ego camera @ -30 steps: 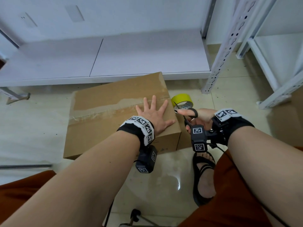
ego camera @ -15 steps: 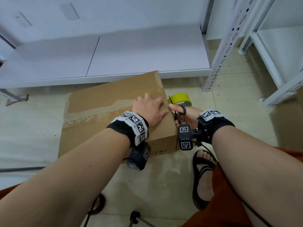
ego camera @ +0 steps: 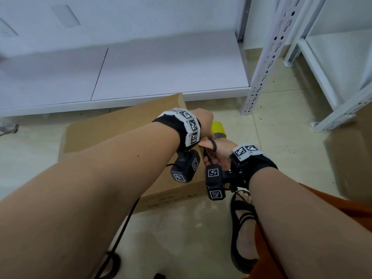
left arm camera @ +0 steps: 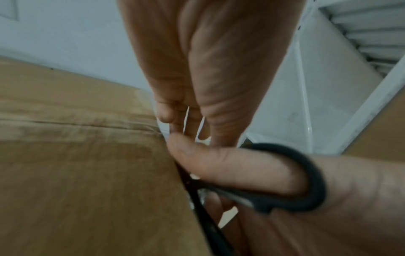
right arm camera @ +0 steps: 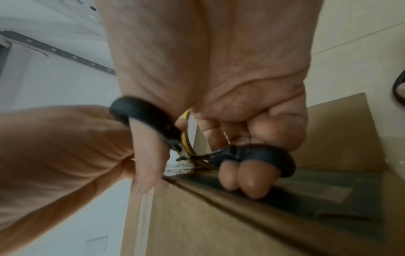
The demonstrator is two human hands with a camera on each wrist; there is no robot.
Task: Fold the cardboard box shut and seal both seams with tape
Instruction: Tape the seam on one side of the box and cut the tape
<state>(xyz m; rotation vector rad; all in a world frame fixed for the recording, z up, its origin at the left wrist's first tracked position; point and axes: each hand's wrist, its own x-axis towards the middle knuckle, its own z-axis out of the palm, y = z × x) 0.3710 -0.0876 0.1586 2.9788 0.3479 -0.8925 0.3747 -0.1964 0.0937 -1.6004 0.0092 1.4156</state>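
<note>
A: Right grip (ego camera: 219,152) clamped on the scissors (ego camera: 212,144), thumb through one black loop and two fingers through the other, loops spread apart.

B: And the left grip (ego camera: 203,119)?

A: No longer flat on the lid as a second ago. Slid off toward 3 o'clock, now draped over the end edge of the cardboard box (ego camera: 112,129), fingers pointing down, close together. Cannot tell whether pinching a strip of tape or merely pressing the cardboard; too blurred in the wrist views.

B: Box itself?

A: On the floor (ego camera: 281,137), flaps down, at 12 o'clock from the knees, just in front of the low white shelf (ego camera: 161,67). Glossy band already along the top seam (left arm camera: 76,124), running right up to that end edge.

B: Tape roll?

A: Yellow tape roll (ego camera: 218,128) on the floor at about 1 o'clock from the hands, just past the end of the box, partly hidden by the left wrist.

B: Meaning for the task?

A: Probably smoothing over, cutting next: both hands gathered at the 3 o'clock end, blades close to where the band leaves the box. Likely one seam nearly sealed; second seam not visible from here, so presumably still to do.
</note>
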